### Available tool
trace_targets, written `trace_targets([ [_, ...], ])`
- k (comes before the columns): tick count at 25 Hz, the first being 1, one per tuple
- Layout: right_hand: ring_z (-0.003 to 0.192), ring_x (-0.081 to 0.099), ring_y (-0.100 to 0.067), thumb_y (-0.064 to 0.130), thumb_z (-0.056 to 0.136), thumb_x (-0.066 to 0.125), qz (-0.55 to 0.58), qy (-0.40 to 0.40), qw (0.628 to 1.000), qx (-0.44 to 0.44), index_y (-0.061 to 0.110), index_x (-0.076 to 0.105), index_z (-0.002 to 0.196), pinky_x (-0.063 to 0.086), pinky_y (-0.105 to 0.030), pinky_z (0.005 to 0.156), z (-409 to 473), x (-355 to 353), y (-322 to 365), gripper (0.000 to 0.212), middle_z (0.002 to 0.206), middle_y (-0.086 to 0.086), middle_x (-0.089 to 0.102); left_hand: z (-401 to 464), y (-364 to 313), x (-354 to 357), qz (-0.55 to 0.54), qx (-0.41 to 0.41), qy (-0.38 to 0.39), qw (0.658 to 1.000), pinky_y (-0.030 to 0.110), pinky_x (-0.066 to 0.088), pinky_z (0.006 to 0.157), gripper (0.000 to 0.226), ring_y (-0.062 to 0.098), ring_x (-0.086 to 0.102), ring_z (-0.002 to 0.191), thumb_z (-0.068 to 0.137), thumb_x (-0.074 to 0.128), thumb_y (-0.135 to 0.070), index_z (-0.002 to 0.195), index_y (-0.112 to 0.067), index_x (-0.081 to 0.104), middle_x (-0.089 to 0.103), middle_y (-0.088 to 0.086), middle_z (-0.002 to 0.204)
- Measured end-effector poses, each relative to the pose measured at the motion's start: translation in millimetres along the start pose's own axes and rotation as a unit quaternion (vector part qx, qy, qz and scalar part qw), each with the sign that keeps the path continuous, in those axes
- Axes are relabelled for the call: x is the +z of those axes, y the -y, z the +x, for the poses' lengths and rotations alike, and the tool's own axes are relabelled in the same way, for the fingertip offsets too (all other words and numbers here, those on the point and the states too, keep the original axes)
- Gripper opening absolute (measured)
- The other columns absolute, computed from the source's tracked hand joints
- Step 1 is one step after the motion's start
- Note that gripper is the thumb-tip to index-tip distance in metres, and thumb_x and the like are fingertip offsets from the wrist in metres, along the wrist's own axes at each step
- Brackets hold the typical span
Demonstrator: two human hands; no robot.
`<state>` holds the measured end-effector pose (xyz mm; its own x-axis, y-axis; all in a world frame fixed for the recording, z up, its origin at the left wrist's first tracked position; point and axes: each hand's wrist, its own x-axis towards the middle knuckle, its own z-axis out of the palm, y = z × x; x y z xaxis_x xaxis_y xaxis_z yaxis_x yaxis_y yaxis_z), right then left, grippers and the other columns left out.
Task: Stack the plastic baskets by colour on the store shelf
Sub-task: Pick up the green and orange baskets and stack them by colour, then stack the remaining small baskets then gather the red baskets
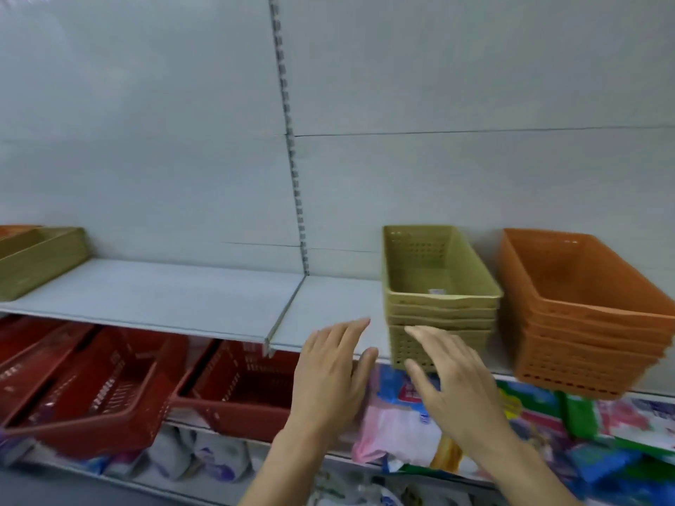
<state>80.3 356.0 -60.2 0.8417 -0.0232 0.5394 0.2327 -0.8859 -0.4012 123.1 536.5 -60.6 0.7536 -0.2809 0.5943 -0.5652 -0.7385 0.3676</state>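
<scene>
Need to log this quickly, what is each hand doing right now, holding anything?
Left hand: open, fingers straight, holding nothing.
Right hand: open, fingers spread, in front of the green basket stack, holding nothing.

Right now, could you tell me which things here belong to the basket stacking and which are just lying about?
Job: olive stack, orange stack, olive baskets far left, shelf, both open hands, left, right.
Lying about: red baskets, packaged goods below.
</scene>
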Motion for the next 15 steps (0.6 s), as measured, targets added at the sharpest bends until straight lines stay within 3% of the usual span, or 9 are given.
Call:
trace_targets([
  [2, 0.111, 0.051, -0.009, 0.038, 0.088, 0.047, 0.057, -0.006, 0.998, 0.016, 0.025, 0.061, 0.123, 0.038, -0.023, 0.090, -2, 42, 52, 0.040, 0.120, 0.008, 0.064, -28, 46, -35, -0.016, -0.047, -0.014, 0.999, 0.020, 0.038, 0.095, 0.043, 0.006, 0.054, 0.110, 0.094, 0.046, -0.044, 0.131, -0.024, 0.059, 0.068, -0.009, 0.120],
  [4, 0.111, 0.051, -0.006, 0.036, 0.088, 0.049, 0.097, -0.012, 0.995, 0.034, 0.025, 0.063, 0.122, 0.040, -0.023, 0.089, -2, 88, 113, 0.038, 0.119, 0.009, 0.065, -56, 100, -78, -0.032, -0.110, -0.003, 0.993, 0.017, 0.039, 0.093, 0.047, 0.003, 0.053, 0.112, 0.094, 0.041, -0.049, 0.133, -0.029, 0.057, 0.066, -0.014, 0.122],
  [7, 0.112, 0.055, -0.006, 0.031, 0.089, 0.054, 0.156, 0.018, 0.986, 0.058, 0.028, 0.063, 0.122, 0.043, -0.024, 0.089, -3, 151, 202, 0.035, 0.120, 0.012, 0.064, -95, 182, -144, -0.046, -0.176, -0.002, 0.983, 0.025, 0.049, 0.090, 0.042, 0.000, 0.061, 0.109, 0.094, 0.044, -0.047, 0.132, -0.035, 0.056, 0.065, -0.019, 0.120],
  [11, 0.105, 0.057, 0.001, 0.026, 0.092, 0.058, 0.213, 0.077, 0.972, 0.056, 0.035, 0.060, 0.122, 0.048, -0.028, 0.086, 12, 220, 307, 0.032, 0.117, 0.020, 0.062, -124, 283, -212, -0.048, -0.243, 0.004, 0.969, 0.036, 0.054, 0.081, 0.033, 0.002, 0.067, 0.090, 0.094, 0.049, -0.044, 0.124, -0.036, 0.061, 0.071, -0.020, 0.101],
  [15, 0.092, 0.062, -0.003, 0.029, 0.091, 0.057, 0.255, 0.130, 0.957, 0.054, 0.042, 0.059, 0.116, 0.053, -0.040, 0.082, 46, 275, 379, 0.028, 0.106, 0.024, 0.063, -131, 366, -268, -0.089, -0.282, -0.023, 0.955, 0.034, 0.056, 0.081, 0.029, -0.003, 0.067, 0.085, 0.095, 0.051, -0.042, 0.119, -0.032, 0.066, 0.073, -0.016, 0.097],
])
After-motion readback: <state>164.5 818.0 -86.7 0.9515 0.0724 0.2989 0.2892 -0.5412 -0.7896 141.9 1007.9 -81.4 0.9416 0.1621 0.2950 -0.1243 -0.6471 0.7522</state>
